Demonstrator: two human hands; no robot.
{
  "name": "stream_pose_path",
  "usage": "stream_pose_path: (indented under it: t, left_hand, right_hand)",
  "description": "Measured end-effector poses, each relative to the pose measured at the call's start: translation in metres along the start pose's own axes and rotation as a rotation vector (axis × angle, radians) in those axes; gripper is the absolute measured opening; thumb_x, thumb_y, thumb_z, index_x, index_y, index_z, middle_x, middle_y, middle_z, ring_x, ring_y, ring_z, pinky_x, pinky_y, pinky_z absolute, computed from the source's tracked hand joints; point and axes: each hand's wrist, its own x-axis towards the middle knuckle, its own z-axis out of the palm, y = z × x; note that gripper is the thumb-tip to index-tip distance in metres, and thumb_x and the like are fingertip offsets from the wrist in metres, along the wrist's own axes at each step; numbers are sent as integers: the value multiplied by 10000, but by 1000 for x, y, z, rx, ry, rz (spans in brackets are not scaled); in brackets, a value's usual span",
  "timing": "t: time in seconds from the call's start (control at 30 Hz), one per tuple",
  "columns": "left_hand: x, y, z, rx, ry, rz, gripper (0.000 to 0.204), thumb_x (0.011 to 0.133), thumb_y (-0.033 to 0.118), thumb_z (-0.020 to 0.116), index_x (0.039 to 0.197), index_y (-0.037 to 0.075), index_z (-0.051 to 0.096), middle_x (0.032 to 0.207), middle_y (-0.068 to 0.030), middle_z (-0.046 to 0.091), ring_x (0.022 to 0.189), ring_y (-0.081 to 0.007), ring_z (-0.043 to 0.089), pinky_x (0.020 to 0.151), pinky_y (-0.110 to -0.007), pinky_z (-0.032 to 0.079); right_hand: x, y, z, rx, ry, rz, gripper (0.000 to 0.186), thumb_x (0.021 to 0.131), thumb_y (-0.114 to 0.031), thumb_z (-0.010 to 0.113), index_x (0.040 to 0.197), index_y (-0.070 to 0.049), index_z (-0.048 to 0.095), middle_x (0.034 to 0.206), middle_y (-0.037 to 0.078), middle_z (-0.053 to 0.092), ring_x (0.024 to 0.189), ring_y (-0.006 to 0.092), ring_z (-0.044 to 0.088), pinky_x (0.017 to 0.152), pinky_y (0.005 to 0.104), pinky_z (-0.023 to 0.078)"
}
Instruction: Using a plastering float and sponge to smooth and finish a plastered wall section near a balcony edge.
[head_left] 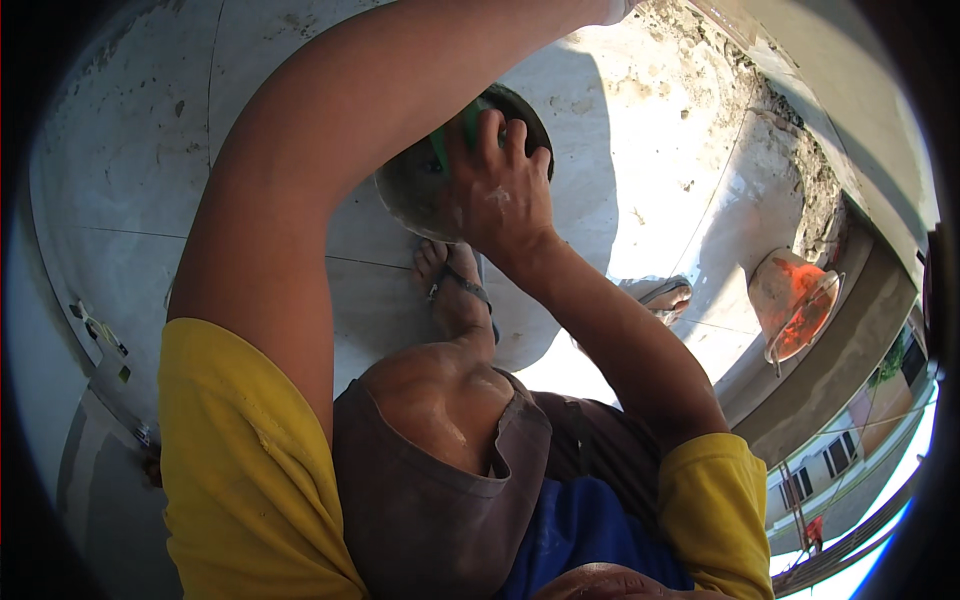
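From where I stand, the far left is grey floor [130,180] crossed by thin dark seams, and at the lower left bulges a yellow sleeve [250,450]. Out of it comes the left arm [270,190], arching up the frame and leaving it at the top edge, right of centre; the left hand is out of sight, so I can't tell what its grip is doing

Just under that arm, in the upper middle, sits a dark round bowl [408,190], partly covered by the forearm, with a green piece [440,148] showing inside it. The right hand [505,195] reaches over the bowl, back of the hand toward me, fingers bent and slightly apart beside the green piece; the palm is hidden, so I can't tell whether they are closed around it

Below the bowl are a sandalled foot [460,290], a bare knee [440,400] and dark shorts [440,530], with blue cloth [585,535] at the bottom. Right of centre, a second sandalled foot [668,297] stands near bright sunlight. Farther right, an orange-stained bucket [795,305] leans over beside a ledge [850,350], and at the lower right edge a building with dark windows [835,460] shows outside
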Motion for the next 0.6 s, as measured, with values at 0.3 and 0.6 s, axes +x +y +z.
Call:
stream_pose_path:
  t: [0.3,0.6]
  left_hand:
    - [-19,-5,6,-25,-27,-1,587,1075,365,255,1424,-106,266,1385,-300,457,1220,-341,559,1032,-373,521]
    - [10,-11,-14,-93,-44,89,586,1074,350,275,1420,-123,254,1343,-318,491,1178,-378,581,983,-392,552]
  right_hand:
    - [-22,92,-74,908,-492,249,658,821,-331,596,1374,10,495,1123,203,577,987,308,613,752,419,543]
    - [-19,192,-132,1038,-76,321,909,715,-414,717,1474,-36,391,1134,123,527,1055,226,548,900,376,474]
